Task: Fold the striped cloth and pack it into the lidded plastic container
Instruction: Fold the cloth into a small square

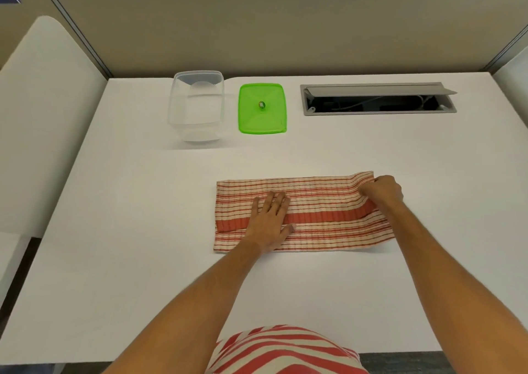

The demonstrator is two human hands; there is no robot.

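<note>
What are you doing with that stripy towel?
A person is folding the striped cloth on the white table. The left hand presses flat on it, and the right hand pinches its far right corner, lifting it a little. The clear container stands open at the back, with its green lid lying beside it. Nothing is packed yet.
</note>
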